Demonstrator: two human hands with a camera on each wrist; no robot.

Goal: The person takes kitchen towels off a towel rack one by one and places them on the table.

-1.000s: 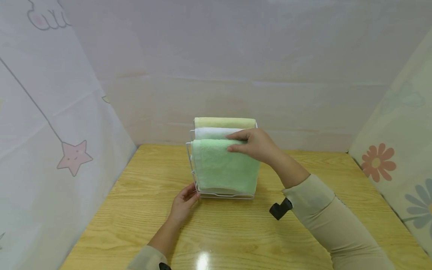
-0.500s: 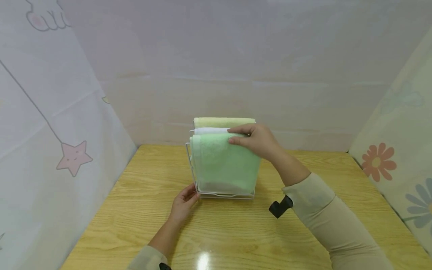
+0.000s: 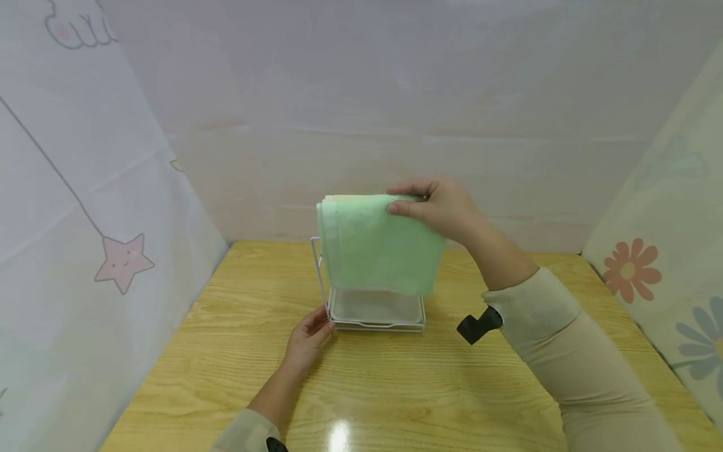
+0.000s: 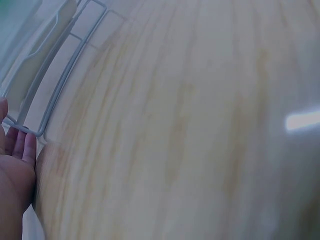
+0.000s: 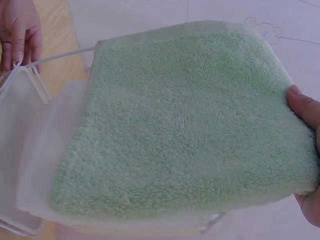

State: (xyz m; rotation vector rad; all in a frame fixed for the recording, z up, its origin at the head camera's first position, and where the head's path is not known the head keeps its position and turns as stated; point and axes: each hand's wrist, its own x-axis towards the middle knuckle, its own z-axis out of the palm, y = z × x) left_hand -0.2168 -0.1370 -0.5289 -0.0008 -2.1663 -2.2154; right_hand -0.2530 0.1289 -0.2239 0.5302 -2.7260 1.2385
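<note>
My right hand pinches the top edge of a folded light green towel, thumb in front and fingers behind. The towel hangs in front of the upper part of a white wire rack, its lower edge above the rack's base. In the right wrist view the green towel fills the middle. My left hand grips the rack's front left corner; in the left wrist view its fingers lie under the wire corner. Behind the green towel a sliver of a yellow towel shows; other towels behind are hidden.
A pale tray-like base lies inside the rack's bottom wires. The rack stands on a wood-grain table. Printed cloth walls rise at the back and both sides.
My right hand has lifted the green towel up from the rack's front, baring the pale base and covering the white towel behind. The left hand stays at the corner.
</note>
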